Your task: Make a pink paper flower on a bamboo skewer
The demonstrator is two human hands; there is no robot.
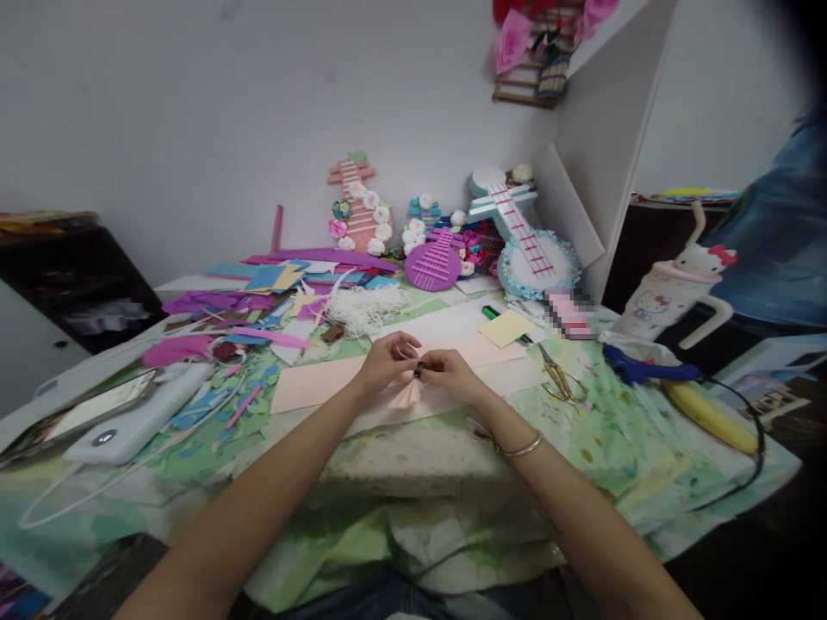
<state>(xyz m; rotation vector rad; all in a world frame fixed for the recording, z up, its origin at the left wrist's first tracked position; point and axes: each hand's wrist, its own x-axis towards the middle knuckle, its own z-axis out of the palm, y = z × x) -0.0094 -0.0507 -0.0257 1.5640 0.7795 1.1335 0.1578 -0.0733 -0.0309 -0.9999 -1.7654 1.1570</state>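
Both hands meet over the middle of the table. My left hand and my right hand pinch a small folded pink paper piece between their fingertips, and a thin white thread loops near the left fingers. The pink piece fans out downward below the fingers. Under the hands lies a long pale pink sheet on a white sheet. My right wrist wears a thin bangle.
Gold scissors and a yellow note lie to the right, with a blue glue gun and a banana beyond. White thread, paper scraps, a white power bank and a phone sit left. Paper guitars stand behind. A person in blue stands far right.
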